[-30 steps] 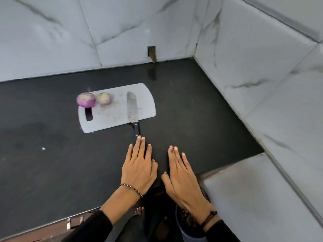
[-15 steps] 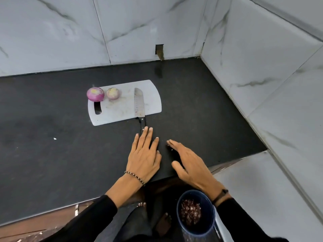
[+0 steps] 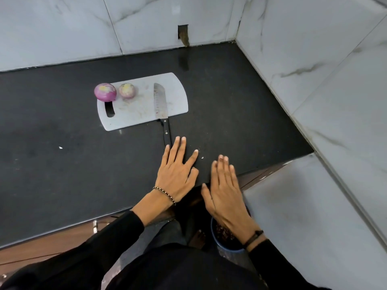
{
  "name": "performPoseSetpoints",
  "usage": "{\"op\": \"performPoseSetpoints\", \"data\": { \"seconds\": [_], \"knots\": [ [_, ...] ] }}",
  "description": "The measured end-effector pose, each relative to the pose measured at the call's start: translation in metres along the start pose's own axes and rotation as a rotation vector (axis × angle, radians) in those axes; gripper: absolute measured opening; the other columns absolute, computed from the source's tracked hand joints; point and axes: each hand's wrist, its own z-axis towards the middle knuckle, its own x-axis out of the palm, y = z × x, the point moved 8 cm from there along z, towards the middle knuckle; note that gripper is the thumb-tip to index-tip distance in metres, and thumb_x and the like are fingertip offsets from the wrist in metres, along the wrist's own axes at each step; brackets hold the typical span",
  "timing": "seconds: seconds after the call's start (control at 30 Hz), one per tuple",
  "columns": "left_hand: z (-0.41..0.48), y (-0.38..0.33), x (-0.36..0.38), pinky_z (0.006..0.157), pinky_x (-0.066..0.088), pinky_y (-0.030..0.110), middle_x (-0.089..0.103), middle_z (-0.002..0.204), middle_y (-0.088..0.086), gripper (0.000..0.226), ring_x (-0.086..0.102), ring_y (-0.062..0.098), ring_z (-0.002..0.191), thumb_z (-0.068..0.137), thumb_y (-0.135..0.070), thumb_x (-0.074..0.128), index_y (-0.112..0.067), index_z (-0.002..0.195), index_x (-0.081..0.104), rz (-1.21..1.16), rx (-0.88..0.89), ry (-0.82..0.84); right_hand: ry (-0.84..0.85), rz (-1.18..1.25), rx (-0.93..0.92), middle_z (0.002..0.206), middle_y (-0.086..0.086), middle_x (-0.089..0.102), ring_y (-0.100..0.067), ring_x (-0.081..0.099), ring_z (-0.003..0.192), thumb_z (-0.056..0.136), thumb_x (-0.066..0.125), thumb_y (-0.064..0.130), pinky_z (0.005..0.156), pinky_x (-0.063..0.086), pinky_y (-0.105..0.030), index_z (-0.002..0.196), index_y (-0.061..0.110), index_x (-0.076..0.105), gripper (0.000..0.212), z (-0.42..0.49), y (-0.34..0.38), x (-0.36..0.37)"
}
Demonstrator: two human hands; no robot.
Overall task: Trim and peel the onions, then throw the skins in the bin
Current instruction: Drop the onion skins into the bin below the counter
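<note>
The big onion and small onion, both peeled, sit side by side at the far left corner of the board. The knife lies with its blade on the board and its handle out on the counter. The left grip lies flat on the counter, fingers straight and spread, holding nothing, forefinger just beside the handle's end. The right grip, straight-fingered and empty too, is over the counter's near edge, above the bin of skins.
</note>
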Motion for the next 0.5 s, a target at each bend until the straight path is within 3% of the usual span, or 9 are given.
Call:
{"op": "performPoseSetpoints", "data": {
  "seconds": [0.1,0.23,0.4,0.5],
  "knots": [
    [-0.001,0.001,-0.001,0.121,0.013,0.050,0.019,0.160,0.019,0.062,0.010,0.031,0.150,0.092,-0.037,0.022,-0.015,0.146,0.044,0.016,-0.015,-0.014,0.035,0.082,-0.149,0.170,-0.015,0.000,-0.022,-0.008,0.158,0.098,0.014,0.042,0.128,-0.005,-0.038,0.161,0.002,0.006,0.075,0.026,0.017,-0.006],
    [0.004,0.012,-0.007,0.118,0.022,0.053,0.028,0.156,0.021,0.061,0.020,0.035,0.148,0.091,-0.034,0.025,-0.008,0.141,0.050,0.023,-0.071,-0.038,0.019,0.128,-0.149,0.170,-0.011,0.010,-0.015,-0.001,0.158,0.093,0.013,0.043,0.128,-0.006,-0.031,0.161,0.003,0.006,0.080,0.062,0.010,-0.016],
    [0.004,0.011,-0.012,0.118,0.019,0.053,0.036,0.155,0.013,0.053,0.021,0.033,0.147,0.090,-0.033,0.027,-0.018,0.129,0.062,-0.013,-0.018,-0.064,0.062,0.236,-0.236,0.168,-0.001,0.022,-0.003,0.011,0.155,0.093,0.021,0.037,0.128,-0.001,-0.031,0.162,0.007,0.014,0.075,0.054,0.014,-0.019],
    [0.002,0.016,-0.017,0.118,0.021,0.051,0.040,0.153,0.012,0.050,0.024,0.031,0.147,0.090,-0.031,0.030,-0.017,0.125,0.064,-0.016,-0.046,-0.106,-0.016,0.311,-0.163,0.168,0.002,0.017,-0.002,0.005,0.156,0.097,0.029,0.034,0.129,0.004,-0.033,0.162,0.009,0.016,0.071,0.031,0.005,-0.023]
  ]
}}
